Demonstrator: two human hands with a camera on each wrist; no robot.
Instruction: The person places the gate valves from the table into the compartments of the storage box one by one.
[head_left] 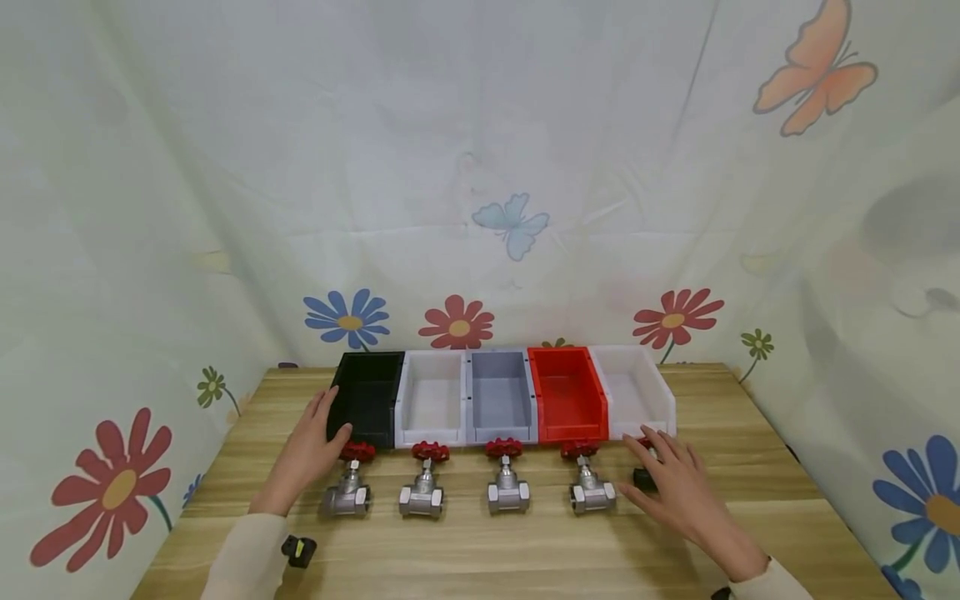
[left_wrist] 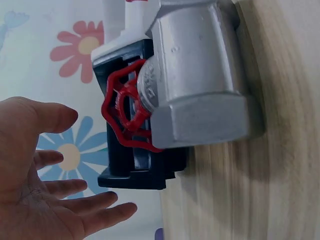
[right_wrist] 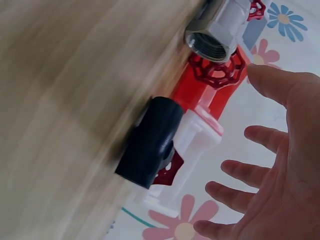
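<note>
My left hand (head_left: 306,454) is beside the black bin (head_left: 367,404), its fingers spread near the bin's left side; whether they touch it I cannot tell. Just right of its thumb lies a silver valve (head_left: 348,496) with a red handwheel (left_wrist: 131,107). Over at the right, my right hand (head_left: 678,492) hovers with loosely spread fingers, near the right-hand white bin (head_left: 637,400). Partly hidden under it is a black valve (right_wrist: 152,142) with a red handle (right_wrist: 170,170). Neither hand holds anything.
Three more silver valves (head_left: 508,493) with red handwheels lie in a row before the bins. Between the end bins stand a white bin (head_left: 435,436), a grey bin (head_left: 502,434) and a red bin (head_left: 572,432). Behind hangs a flower-printed curtain (head_left: 420,150).
</note>
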